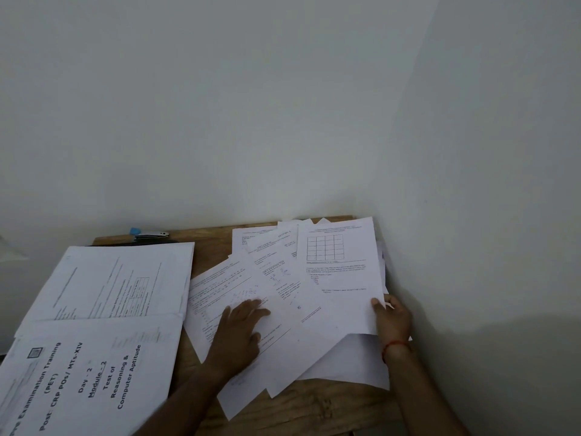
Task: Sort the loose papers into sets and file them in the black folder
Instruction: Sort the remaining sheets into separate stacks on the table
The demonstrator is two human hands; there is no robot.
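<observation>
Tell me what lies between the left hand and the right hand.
Only overlapping loose papers, fanned across the wooden table; the head view shows no bare wood between left hand and right hand.

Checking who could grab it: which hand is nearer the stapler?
Left. The left hand rests on the loose papers, right of the stapler; the right hand grips a sheet farther right, by the wall.

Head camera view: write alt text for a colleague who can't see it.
A left hand presses flat on a fan of loose papers on a wooden table while the right hand pinches the edge of a sheet printed with a grid. Two stacks of printed papers lie to the left, a stapler behind them.
</observation>
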